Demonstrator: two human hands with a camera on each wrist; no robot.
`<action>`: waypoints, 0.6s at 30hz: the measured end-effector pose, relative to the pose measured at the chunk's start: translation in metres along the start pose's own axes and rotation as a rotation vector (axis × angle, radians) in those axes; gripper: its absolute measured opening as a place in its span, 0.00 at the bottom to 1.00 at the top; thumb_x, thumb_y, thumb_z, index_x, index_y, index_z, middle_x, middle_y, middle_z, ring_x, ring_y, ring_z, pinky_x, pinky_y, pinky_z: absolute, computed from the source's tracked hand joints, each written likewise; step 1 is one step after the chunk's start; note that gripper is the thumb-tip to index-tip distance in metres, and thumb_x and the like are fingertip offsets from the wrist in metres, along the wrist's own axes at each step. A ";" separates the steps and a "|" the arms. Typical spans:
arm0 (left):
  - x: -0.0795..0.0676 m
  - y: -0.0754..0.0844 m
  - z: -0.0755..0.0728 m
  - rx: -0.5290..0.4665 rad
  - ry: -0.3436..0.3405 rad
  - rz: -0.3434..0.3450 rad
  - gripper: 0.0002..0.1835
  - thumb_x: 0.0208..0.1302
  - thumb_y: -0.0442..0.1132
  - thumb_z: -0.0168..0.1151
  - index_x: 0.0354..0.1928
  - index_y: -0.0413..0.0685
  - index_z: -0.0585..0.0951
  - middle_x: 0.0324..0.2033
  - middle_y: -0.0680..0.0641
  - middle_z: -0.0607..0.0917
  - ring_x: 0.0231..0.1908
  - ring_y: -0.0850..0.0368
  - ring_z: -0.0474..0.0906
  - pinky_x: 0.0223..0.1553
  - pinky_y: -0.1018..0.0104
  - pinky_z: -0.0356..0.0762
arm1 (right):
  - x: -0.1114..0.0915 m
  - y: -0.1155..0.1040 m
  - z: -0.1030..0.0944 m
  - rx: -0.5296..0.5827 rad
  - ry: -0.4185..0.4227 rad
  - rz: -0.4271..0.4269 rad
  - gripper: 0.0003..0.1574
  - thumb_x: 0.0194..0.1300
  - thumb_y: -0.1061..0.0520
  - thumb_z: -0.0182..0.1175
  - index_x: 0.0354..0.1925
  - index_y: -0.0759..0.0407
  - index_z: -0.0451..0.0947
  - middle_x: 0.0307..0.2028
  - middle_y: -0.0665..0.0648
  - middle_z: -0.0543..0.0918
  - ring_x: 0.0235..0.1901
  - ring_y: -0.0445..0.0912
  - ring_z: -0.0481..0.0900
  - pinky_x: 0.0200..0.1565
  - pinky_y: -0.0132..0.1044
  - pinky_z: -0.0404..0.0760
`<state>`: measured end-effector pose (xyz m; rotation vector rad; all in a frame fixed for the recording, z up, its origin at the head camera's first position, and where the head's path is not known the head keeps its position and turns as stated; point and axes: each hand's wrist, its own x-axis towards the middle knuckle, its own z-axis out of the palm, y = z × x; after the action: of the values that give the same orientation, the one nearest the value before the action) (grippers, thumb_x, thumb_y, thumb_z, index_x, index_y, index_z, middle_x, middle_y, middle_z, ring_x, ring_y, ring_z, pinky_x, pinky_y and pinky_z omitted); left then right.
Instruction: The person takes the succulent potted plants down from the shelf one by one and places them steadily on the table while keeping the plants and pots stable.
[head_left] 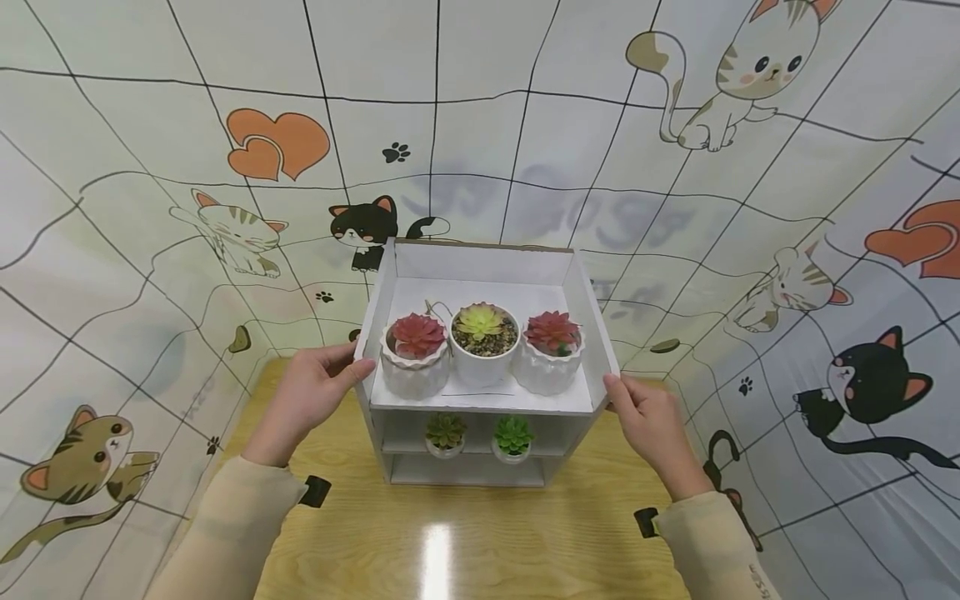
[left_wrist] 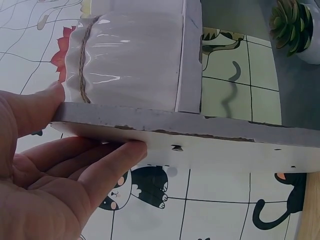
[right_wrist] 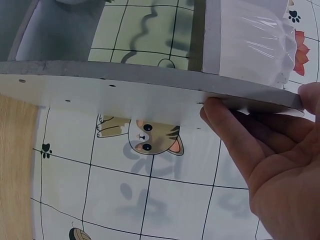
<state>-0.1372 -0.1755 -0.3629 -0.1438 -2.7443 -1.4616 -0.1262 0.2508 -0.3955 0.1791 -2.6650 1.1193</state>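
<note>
A small white shelf (head_left: 483, 264) stands on the wooden table, gripped at both side panels. My left hand (head_left: 307, 398) pinches the left panel's upper front edge, the thumb at the rim and the fingers against the outer face (left_wrist: 210, 155). On the opposite panel (right_wrist: 150, 79), my right hand (head_left: 654, 423) grips the same way. Three potted succulents line the top tier: a red one (head_left: 417, 337) at left, a yellow-green one (head_left: 480, 323) in the middle, another red one (head_left: 552, 333) at right. Beneath them sit two small succulents, one dull green (head_left: 446, 432), one bright green (head_left: 513, 437).
The wooden table (head_left: 360, 533) reaches in front of the shelf and along its sides. A white cloth (head_left: 480, 133) printed with cats, hearts and grid lines hangs behind and at both sides. Twine circles the left pot (left_wrist: 130, 60).
</note>
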 end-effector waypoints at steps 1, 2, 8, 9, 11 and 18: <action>0.000 0.000 0.000 0.001 -0.002 -0.005 0.27 0.75 0.45 0.64 0.67 0.35 0.77 0.58 0.35 0.84 0.58 0.39 0.82 0.58 0.41 0.78 | 0.000 0.000 0.000 0.001 0.003 -0.001 0.26 0.82 0.49 0.52 0.55 0.69 0.84 0.47 0.70 0.88 0.43 0.62 0.90 0.48 0.60 0.85; 0.000 0.000 0.000 -0.002 -0.004 -0.011 0.27 0.75 0.45 0.64 0.67 0.35 0.76 0.58 0.35 0.83 0.59 0.39 0.82 0.59 0.40 0.78 | -0.001 -0.001 -0.001 0.002 0.005 -0.003 0.26 0.82 0.49 0.52 0.56 0.69 0.84 0.48 0.70 0.88 0.43 0.62 0.90 0.48 0.60 0.85; 0.000 0.000 0.001 -0.006 -0.001 -0.017 0.27 0.75 0.45 0.64 0.68 0.35 0.76 0.59 0.34 0.83 0.59 0.38 0.82 0.59 0.40 0.78 | -0.003 -0.004 -0.001 -0.013 0.029 -0.007 0.24 0.81 0.50 0.54 0.58 0.69 0.83 0.47 0.69 0.88 0.44 0.62 0.89 0.47 0.60 0.86; -0.001 0.000 0.001 -0.005 0.001 -0.014 0.27 0.75 0.45 0.64 0.67 0.34 0.76 0.59 0.34 0.83 0.59 0.38 0.82 0.59 0.40 0.78 | -0.003 -0.005 -0.001 -0.018 0.036 -0.010 0.24 0.81 0.51 0.55 0.58 0.69 0.82 0.47 0.69 0.89 0.43 0.61 0.90 0.45 0.57 0.87; -0.001 0.000 0.002 -0.010 0.005 -0.014 0.27 0.75 0.44 0.64 0.67 0.35 0.76 0.58 0.34 0.83 0.58 0.39 0.82 0.59 0.41 0.78 | -0.004 -0.006 -0.001 -0.037 0.057 -0.021 0.23 0.80 0.53 0.56 0.59 0.70 0.82 0.45 0.68 0.89 0.39 0.58 0.89 0.40 0.48 0.88; -0.001 -0.001 0.002 -0.013 0.003 -0.023 0.27 0.75 0.44 0.64 0.67 0.35 0.76 0.59 0.34 0.83 0.59 0.38 0.82 0.60 0.41 0.78 | -0.004 -0.011 -0.004 -0.013 0.097 -0.054 0.23 0.77 0.56 0.60 0.63 0.68 0.80 0.48 0.68 0.89 0.41 0.55 0.88 0.37 0.20 0.78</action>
<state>-0.1362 -0.1747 -0.3644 -0.1105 -2.7437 -1.4840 -0.1196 0.2465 -0.3862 0.1877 -2.5660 1.0661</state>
